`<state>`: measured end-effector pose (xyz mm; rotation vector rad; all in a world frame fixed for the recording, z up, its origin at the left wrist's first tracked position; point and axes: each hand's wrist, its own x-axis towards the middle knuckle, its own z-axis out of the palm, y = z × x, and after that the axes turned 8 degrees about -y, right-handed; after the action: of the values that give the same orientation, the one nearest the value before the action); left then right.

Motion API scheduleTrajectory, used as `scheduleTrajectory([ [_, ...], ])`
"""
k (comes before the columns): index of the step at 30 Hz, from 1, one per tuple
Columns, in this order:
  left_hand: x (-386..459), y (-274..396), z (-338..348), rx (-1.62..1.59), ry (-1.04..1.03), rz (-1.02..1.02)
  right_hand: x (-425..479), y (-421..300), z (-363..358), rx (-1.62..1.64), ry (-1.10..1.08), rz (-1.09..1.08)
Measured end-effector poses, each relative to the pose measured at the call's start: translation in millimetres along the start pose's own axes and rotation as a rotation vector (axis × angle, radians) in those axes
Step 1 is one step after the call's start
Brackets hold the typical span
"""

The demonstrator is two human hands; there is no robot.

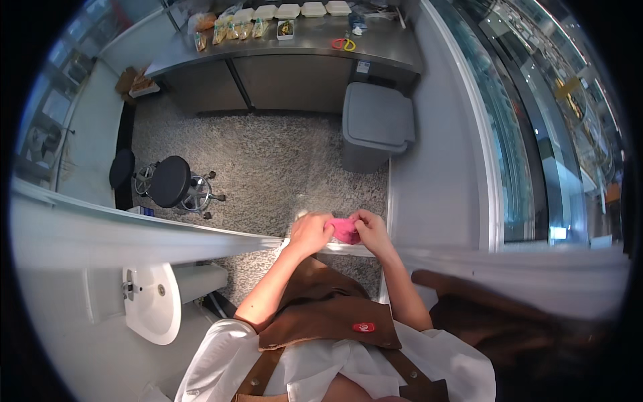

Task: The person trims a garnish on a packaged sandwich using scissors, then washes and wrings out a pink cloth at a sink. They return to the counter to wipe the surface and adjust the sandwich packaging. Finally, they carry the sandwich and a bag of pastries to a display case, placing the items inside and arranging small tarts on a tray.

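A crumpled piece of pink cloth-like material (344, 230) is stretched between my two hands in front of my brown apron (326, 316). My left hand (311, 232) pinches its left end, and my right hand (370, 232) pinches the right end. Whether it is a cloth or a glove cannot be made out. Both hands are held at waist height, above a doorway threshold. Bare forearms lead back to white short sleeves.
Ahead stands a steel counter (311, 46) with several white lidded boxes (288, 10), wrapped food packs (232, 31) and scissors (344, 44). A grey bin (377, 118) is at the right, black stools (171, 182) at the left. A white washbasin (158, 301) is near my left elbow.
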<state>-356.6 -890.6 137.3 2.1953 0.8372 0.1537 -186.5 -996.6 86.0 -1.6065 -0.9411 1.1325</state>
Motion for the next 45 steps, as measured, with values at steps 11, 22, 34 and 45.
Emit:
scheduleTrajectory([
  [11, 267, -111, -95, -0.912, -0.110, -0.061, 294, -101, -45, -0.364, 0.077, -0.195],
  [22, 399, -232, -214, -0.641, 0.343, -0.510, 519, -204, 28, -0.178, -0.368, -0.257],
  [34, 528, -286, -314, -1.815, 0.263, -0.305, 727, -232, 35, 0.508, -0.669, 0.297],
  [45, 675, -312, -340, -1.805, 0.372, -0.351, 813, -219, 81, 0.273, -0.109, 0.110],
])
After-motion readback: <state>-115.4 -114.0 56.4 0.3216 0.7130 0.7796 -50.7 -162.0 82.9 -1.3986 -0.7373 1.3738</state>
